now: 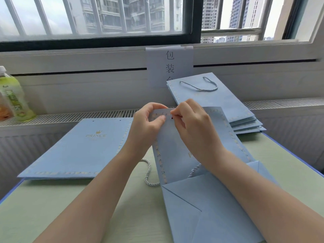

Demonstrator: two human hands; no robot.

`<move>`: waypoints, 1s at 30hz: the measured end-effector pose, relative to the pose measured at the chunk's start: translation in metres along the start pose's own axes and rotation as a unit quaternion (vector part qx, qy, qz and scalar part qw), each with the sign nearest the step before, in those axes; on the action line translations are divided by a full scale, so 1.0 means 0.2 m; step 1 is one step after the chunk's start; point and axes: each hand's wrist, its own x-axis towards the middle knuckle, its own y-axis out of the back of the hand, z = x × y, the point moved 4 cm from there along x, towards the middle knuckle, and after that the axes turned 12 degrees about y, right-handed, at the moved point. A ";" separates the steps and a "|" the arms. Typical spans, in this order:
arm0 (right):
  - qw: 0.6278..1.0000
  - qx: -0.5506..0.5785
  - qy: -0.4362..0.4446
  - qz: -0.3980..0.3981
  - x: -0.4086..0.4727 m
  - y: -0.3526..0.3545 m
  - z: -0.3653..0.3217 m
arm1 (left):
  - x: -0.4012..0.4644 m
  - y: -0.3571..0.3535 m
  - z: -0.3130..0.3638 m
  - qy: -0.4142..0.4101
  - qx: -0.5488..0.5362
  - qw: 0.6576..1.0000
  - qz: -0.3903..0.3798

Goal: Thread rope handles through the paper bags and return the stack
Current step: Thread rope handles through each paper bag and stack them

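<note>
Head view: at 9 o'clock a flat stack of pale blue paper bags (77,149) lies on the green worktop (52,207). Centre, left hand (149,123) grips the raised light blue paper bag (177,155)'s top edge; right hand (191,120) pinches a silver-blue twisted rope (149,174) end at its hole. Threaded bags (219,106) lie at 1 o'clock.

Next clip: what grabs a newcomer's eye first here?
Both hands, left hand and right hand, pinch the top edge of a blue paper bag at centre. Behind it on the right lies a stack of bags with rope handles; a flat bag lies on the left.
</note>
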 end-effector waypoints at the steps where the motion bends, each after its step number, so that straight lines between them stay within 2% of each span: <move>1: 1.000 0.007 -0.007 0.003 0.00 0.00 0.00 | 0.00 0.00 0.00 0.006 0.001 1.000 -0.011; 4: 0.999 0.031 -0.025 0.008 -0.01 -0.01 0.01 | 0.00 -0.01 -0.01 0.015 0.030 0.999 -0.028; 9: 0.992 0.090 -0.085 0.023 -0.02 -0.02 0.04 | 0.00 -0.02 -0.01 0.015 0.047 0.999 -0.012; 14: 0.994 0.075 -0.069 0.029 -0.03 -0.02 0.03 | 0.01 -0.02 -0.02 0.015 0.047 0.999 0.018; 18: 0.992 0.081 -0.095 0.030 -0.03 -0.03 0.03 | 0.01 -0.01 -0.02 0.033 0.033 0.999 0.026; 24: 0.986 0.123 -0.106 -0.030 -0.04 -0.06 0.03 | 0.01 0.01 -0.01 0.006 0.047 0.997 0.065; 30: 0.990 0.117 -0.070 -0.047 -0.02 -0.06 0.02 | 0.02 0.03 -0.01 0.010 0.047 0.997 0.058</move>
